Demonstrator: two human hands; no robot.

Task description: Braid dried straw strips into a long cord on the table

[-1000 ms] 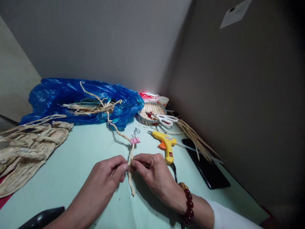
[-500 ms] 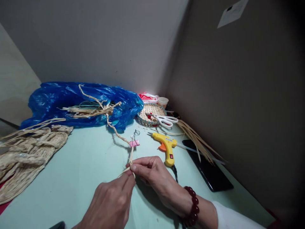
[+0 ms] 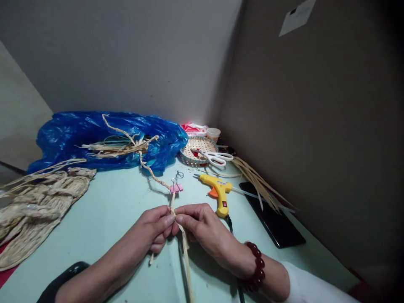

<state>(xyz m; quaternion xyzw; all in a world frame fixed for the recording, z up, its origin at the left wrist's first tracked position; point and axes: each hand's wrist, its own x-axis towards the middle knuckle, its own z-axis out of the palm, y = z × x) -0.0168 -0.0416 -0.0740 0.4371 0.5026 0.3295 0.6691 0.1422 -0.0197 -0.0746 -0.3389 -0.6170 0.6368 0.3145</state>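
Note:
My left hand (image 3: 153, 230) and my right hand (image 3: 199, 225) meet over the pale green table (image 3: 104, 219), both pinching thin straw strips (image 3: 186, 256) at the near end of a braided straw cord (image 3: 154, 176). A pink binder clip (image 3: 176, 188) grips the cord just beyond my fingertips. The cord runs back to a bundle of straw (image 3: 116, 145) lying on a blue plastic bag (image 3: 78, 134). Loose strip ends trail from my fingers toward me. A dark red bead bracelet (image 3: 256, 269) circles my right wrist.
A yellow glue gun (image 3: 218, 191) lies right of my hands, its cable running toward me. Behind it sit a woven basket (image 3: 194, 159), white scissors (image 3: 216, 158), a paper cup (image 3: 213, 133), loose straw stalks (image 3: 259, 181) and a black phone (image 3: 271, 219). Woven straw matting (image 3: 34, 206) lies at left.
My left hand, which had pulled back toward me half a second ago, has returned up beside my right hand. The loose strips now hang longer toward the table's near edge.

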